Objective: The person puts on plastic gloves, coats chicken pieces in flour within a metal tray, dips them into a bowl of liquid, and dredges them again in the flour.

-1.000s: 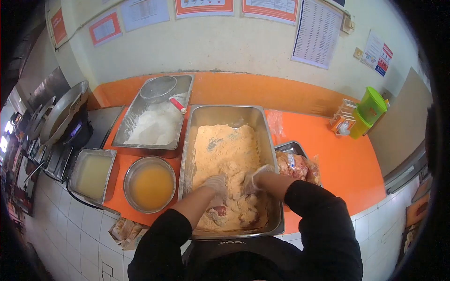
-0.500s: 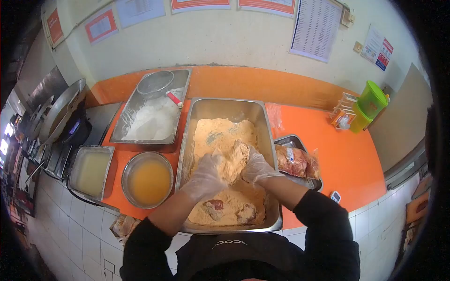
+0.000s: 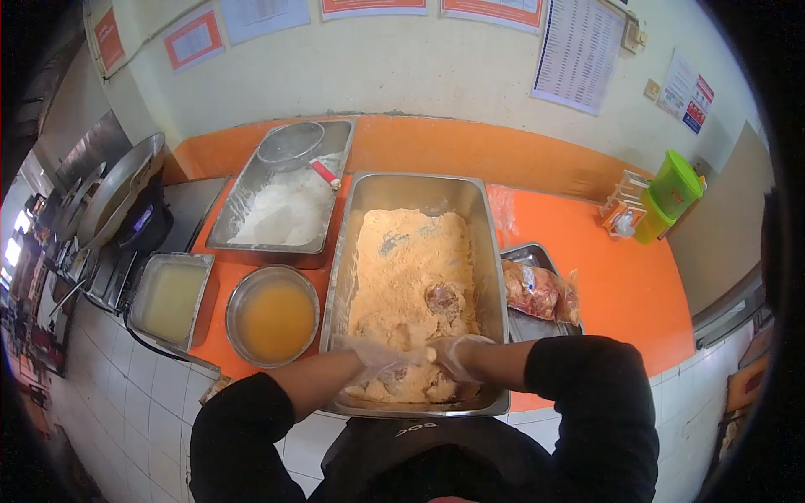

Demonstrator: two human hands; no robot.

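A deep steel tray (image 3: 490,251) holds orange-tinted flour (image 3: 402,243) and several pieces of raw meat. Both my hands wear clear plastic gloves and are low in the tray, close together at its near end. My left hand (image 3: 375,356) reaches into the flour beside one floury meat piece (image 3: 394,379). Just across from it, my right hand (image 3: 457,356) is above another meat piece (image 3: 442,387). Motion blur and flour hide the fingers of both hands. Beyond them a reddish meat piece (image 3: 444,298) lies partly coated on the flour.
Left stand a bowl of orange liquid (image 3: 275,323), a pan of pale liquid (image 3: 172,298) and a tray of white flour (image 3: 281,210) with a sieve (image 3: 290,147). Right, bagged meat (image 3: 537,292) lies on a metal tray (image 3: 528,329). Green containers (image 3: 675,184) stand at the back right.
My hands have come down and toward me from mid-tray, where they held up flour-covered meat. A meat piece now shows on the flour there. The view has shifted slightly.
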